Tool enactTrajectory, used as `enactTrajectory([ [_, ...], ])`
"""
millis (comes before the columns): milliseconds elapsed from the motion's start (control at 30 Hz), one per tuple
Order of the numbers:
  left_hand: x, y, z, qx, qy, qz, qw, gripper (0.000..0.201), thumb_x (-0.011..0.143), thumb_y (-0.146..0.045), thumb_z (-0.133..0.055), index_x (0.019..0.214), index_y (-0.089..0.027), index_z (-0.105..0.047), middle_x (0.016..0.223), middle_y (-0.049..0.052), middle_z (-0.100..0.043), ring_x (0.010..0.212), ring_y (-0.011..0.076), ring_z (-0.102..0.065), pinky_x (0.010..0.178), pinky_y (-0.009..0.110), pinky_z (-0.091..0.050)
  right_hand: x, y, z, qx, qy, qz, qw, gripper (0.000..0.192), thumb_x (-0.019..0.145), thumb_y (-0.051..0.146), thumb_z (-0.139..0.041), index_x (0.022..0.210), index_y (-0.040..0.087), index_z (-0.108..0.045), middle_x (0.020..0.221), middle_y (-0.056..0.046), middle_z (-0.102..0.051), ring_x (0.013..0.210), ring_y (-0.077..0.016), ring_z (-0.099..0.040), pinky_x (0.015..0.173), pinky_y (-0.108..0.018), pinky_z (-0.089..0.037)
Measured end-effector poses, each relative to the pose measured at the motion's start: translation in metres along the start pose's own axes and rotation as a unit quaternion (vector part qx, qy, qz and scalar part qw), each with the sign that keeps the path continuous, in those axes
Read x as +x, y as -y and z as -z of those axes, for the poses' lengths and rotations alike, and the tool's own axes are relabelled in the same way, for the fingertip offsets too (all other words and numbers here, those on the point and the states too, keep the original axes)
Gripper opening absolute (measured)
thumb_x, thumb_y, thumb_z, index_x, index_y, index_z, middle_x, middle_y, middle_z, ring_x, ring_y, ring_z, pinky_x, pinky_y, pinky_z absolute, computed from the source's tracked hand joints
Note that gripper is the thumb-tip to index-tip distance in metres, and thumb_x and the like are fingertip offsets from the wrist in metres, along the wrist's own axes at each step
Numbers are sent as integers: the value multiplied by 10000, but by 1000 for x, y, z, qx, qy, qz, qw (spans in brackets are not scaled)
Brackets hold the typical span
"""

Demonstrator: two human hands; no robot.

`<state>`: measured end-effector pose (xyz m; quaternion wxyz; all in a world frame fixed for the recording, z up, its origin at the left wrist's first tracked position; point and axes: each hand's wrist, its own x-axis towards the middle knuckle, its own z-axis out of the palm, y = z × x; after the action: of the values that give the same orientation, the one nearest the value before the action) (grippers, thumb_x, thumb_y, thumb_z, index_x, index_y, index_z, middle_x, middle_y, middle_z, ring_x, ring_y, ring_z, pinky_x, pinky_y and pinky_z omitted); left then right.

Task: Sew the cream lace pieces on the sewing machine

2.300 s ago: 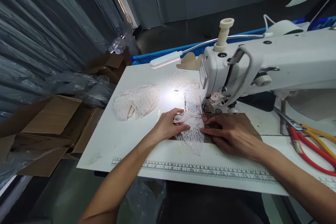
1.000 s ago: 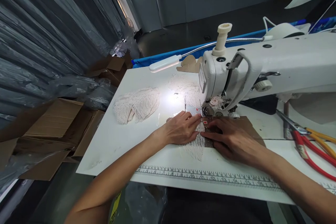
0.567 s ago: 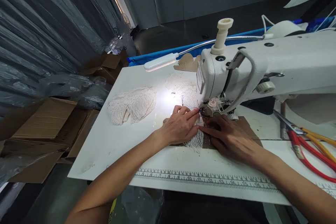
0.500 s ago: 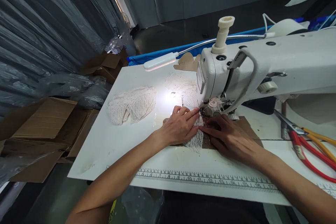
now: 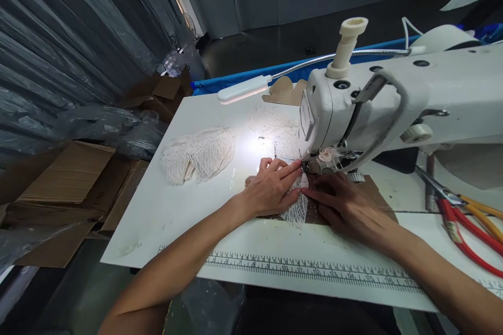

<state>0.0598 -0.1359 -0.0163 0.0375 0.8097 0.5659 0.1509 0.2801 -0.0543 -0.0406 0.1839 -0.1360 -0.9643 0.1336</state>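
A strip of white lace fabric [image 5: 295,213] lies under the needle area of a white sewing machine [image 5: 320,115], over a brown sheet [image 5: 373,193]. My left hand [image 5: 275,188] rests flat on the lace, fingers stretched towards the presser foot. From the right, my right hand [image 5: 341,201] holds the lace's edge by its index fingertip, close to my left thumb; its other fingers are bent and partly hidden. More lace [image 5: 275,125] spreads behind my left hand. A pale fabric rosette [image 5: 328,155] sits on the machine near the needle.
Another lace piece [image 5: 200,154] lies on the left of the white table [image 5: 153,225]. A lamp [image 5: 243,90] lights the work. Red-handled scissors [image 5: 451,225] and an orange-handled tool [image 5: 481,214] lie right. A printed ruler [image 5: 291,268] runs along the front edge. Cardboard boxes [image 5: 70,172] stand left.
The view has shifted slightly, so the machine sits a little farther right in the picture. Both hands keep nearly the same place on the lace.
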Motion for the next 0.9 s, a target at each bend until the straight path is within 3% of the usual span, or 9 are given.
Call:
enactTrajectory([
  [433,0,-2,-2,-15,-20,13,1000,413,913,-325,-463,1270,-134,-548,1354,132,-552,1076,294,-502,918,519,-320,0,2,-1,19,-20,-9,1000,444,878,176,-511,1307,270,-572,1161,-130,-531,1090,-282,-508,893,-490,-491],
  [667,-2,-6,-4,36,-26,7,999,417,920,-320,-445,1290,-148,-533,1396,122,-507,1063,278,-497,901,495,-350,-1,-2,-1,12,-7,-6,1000,373,910,235,-502,1265,289,-607,1149,-108,-544,1020,-259,-542,840,-475,-513],
  [800,-3,-10,-7,74,-64,7,995,409,929,-311,-427,1252,-91,-545,1375,164,-508,1088,289,-501,928,493,-349,1,-2,1,4,-2,-7,1000,383,910,230,-497,1276,279,-595,1155,-111,-546,1010,-262,-560,842,-489,-510],
  [900,-2,-11,-9,77,-97,-20,992,326,935,-251,-422,1155,-86,-599,1248,145,-600,1006,245,-550,926,458,-359,2,0,2,1,2,-5,1000,387,908,219,-489,1277,269,-592,1140,-114,-550,980,-262,-575,834,-497,-511],
])
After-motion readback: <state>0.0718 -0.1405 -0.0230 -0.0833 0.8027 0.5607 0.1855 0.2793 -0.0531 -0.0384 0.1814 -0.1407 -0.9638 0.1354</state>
